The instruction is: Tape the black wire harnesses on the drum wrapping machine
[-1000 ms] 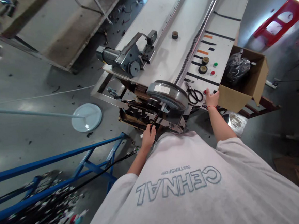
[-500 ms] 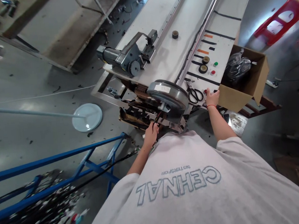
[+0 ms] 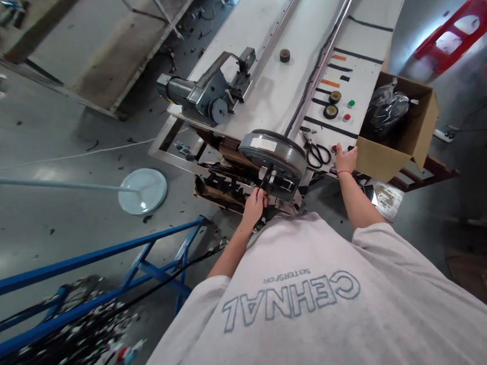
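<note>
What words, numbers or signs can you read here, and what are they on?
"CEHNAL": big upside-down letters on the shirt.
"SISTERSFOR": smaller upside-down letters on the shirt.
The white label on the wheel is too blurred to read.
No numbers can be read.

Against the earlier views, the left hand [image 3: 254, 205] has shifted right and slightly upward at the centre of the frame, and now sits closer to the wheel [image 3: 272, 152]. The left forearm [image 3: 235, 250] has followed in the same direction. The dark slender piece [image 3: 266, 182] at the fingers has also moved right; it now runs up to the wheel's near face, where dark and white parts appear in a changed arrangement. A bright metallic piece [image 3: 287, 185] has become visible low on that face. Small green spots [image 3: 259, 226] now show beside the left wrist, too small to identify.
</note>
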Available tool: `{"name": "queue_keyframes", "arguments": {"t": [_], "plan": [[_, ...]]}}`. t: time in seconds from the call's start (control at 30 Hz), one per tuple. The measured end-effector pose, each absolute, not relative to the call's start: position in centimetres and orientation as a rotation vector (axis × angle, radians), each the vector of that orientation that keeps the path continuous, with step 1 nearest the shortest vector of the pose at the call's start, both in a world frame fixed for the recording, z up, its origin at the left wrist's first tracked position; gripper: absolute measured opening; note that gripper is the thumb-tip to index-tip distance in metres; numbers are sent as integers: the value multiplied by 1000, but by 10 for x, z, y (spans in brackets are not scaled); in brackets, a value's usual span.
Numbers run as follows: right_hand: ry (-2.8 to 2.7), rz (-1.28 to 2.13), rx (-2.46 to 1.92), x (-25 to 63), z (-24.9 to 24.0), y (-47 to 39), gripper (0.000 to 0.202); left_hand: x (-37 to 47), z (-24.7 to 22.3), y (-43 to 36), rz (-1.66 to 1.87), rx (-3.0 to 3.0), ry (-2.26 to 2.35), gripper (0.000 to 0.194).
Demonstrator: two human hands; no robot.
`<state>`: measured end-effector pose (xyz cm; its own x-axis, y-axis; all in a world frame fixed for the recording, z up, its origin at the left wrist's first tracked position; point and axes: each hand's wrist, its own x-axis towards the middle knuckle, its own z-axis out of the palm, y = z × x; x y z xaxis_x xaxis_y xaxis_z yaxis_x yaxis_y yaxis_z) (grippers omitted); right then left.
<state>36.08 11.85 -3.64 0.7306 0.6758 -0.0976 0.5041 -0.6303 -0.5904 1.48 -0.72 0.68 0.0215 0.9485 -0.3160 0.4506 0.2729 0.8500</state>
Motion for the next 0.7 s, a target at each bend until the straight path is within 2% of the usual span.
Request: {"name": "queue_keyframes", "arguments": {"t": [0.17, 0.23, 0.57, 0.7], "plan": [[-906, 438, -2406, 362, -33, 121, 83, -12, 7, -7, 316, 1337, 1322, 45], [-901, 452, -2423, 362, -33, 122, 82, -22, 10, -14, 281, 1418, 1336, 44], [-927, 493, -2377, 361, -29, 120, 79, 8, 15, -16, 614, 1367, 1436, 42], [-938, 513, -2353, 358, -10, 120, 75, 17, 12, 3, 701, 1031, 1399, 43]]}}
